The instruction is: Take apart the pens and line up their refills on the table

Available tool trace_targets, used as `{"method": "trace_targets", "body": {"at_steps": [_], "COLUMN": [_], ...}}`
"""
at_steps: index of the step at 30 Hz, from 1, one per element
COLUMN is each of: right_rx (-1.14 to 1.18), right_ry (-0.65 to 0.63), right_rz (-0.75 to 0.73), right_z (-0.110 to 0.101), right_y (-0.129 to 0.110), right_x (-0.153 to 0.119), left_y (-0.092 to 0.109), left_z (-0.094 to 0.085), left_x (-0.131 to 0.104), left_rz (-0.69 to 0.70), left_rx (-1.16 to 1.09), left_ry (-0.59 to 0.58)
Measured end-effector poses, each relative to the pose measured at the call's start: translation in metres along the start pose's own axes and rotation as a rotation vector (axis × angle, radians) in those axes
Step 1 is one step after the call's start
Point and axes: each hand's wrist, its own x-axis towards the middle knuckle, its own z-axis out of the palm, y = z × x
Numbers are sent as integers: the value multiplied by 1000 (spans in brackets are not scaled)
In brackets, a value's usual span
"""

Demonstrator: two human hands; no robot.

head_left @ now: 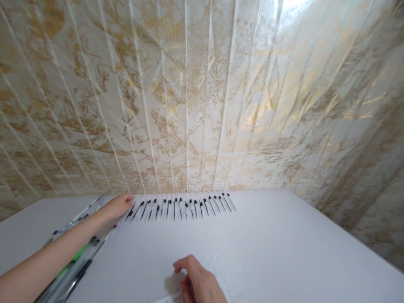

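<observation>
On a white table, the left hand is reaching the pen row, grip unclear, the right hand half-curling, hold unclear.

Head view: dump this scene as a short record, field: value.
left hand: at the left end of the row; exact hold unclear
right hand: fingers curled, near the bottom edge; whether it holds anything is unclear
row of pens: slim, black-capped, side by side near the table's far edge
loose pens: bundled at left, seen on both sides of the left forearm; some green among them
white item: beside the right hand, cut off by the frame
table: white
backdrop: gold-patterned, behind the table
</observation>
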Motion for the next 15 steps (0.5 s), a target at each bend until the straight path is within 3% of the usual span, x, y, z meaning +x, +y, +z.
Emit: {"method": "trace_targets", "body": {"at_steps": [4, 9, 15], "right_rx": [-5, -37, -171], "right_ry": [-23, -22, -87], "right_rz": [-61, -143, -93], "right_z": [1, 7, 14], "right_y": [3, 8, 10], "right_x": [2, 5, 5], "left_y": [1, -4, -7], "left_z": [-13, -24, -24], "left_x": [-10, -24, -25], "left_rz": [-103, -130, -117], "left_rx": [-60, -112, -118], "left_ry": [-23, -39, -38]}}
